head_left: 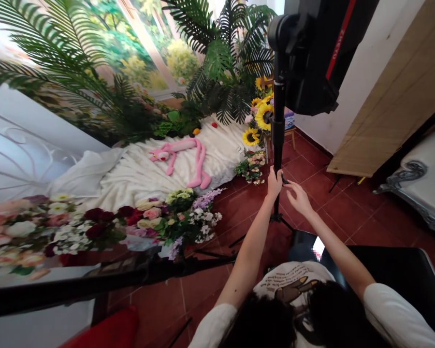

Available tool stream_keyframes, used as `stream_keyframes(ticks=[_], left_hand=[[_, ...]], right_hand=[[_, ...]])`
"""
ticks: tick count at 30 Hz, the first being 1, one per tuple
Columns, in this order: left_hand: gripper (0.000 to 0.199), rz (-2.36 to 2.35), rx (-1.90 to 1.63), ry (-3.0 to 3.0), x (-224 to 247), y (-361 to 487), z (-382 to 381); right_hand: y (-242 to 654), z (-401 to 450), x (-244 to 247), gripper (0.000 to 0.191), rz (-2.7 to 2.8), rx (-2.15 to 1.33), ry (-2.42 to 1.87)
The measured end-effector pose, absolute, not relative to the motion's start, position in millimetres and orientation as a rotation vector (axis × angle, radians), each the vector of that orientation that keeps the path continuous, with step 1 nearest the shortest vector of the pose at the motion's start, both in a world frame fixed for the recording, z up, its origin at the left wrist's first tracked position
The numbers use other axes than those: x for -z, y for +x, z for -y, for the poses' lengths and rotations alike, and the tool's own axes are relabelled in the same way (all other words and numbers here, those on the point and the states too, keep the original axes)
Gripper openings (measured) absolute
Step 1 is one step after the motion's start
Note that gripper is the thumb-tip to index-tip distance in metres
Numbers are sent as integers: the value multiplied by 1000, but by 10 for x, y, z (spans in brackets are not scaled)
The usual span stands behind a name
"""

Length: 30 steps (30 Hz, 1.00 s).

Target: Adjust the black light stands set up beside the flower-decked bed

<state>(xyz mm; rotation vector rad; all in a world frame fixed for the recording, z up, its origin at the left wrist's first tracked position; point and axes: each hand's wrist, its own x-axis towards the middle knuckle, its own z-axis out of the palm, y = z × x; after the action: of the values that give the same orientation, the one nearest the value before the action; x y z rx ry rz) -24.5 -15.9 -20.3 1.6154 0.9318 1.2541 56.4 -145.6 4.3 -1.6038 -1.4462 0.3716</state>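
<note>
The left hand (274, 182) wraps around the black pole of a light stand (278, 140), fingers closed on it low on the pole, above the spread tripod legs. The right hand (297, 197) is just beside it on the right, fingers loosely curled toward a small knob on the pole; whether the fingertips actually pinch the knob cannot be told. Both bare forearms reach far from the person at the near edge, who wears a white shirt.

The stand rises from the red tile floor (326, 203), right of centre, and carries a large black lamp head (319, 48) at the top. Left of the stand, a pink plush toy (184, 157) lies on a white blanket (137, 174). Sunflowers (263, 116) stand just behind the pole, with palm fronds (221, 63) further back. A bank of mixed flowers (105, 224) runs along the near left. A black tabletop (402, 270) sits near the right arm, and a white ornate seat (424, 179) stands at the far right.
</note>
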Motion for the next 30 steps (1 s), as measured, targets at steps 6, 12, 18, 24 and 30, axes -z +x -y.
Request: stream_keyframes(ticks=[6, 12, 18, 24, 30], left_hand=[[46, -942, -1241, 1615, 217, -239, 149], [48, -954, -1251, 1618, 202, -239, 154], [47, -908, -1271, 1631, 251, -233, 125], [41, -905, -1271, 1660, 268, -226, 119], [41, -909, -1253, 1648, 256, -227, 124]], right_hand=[[547, 1366, 14, 37, 1139, -651, -1462], [566, 1310, -12, 53, 754, -1046, -1268], [581, 1331, -41, 50, 916, -864, -1422], [503, 1389, -125, 29, 1437, -237, -1689], [556, 1293, -233, 26, 1514, -81, -1923]])
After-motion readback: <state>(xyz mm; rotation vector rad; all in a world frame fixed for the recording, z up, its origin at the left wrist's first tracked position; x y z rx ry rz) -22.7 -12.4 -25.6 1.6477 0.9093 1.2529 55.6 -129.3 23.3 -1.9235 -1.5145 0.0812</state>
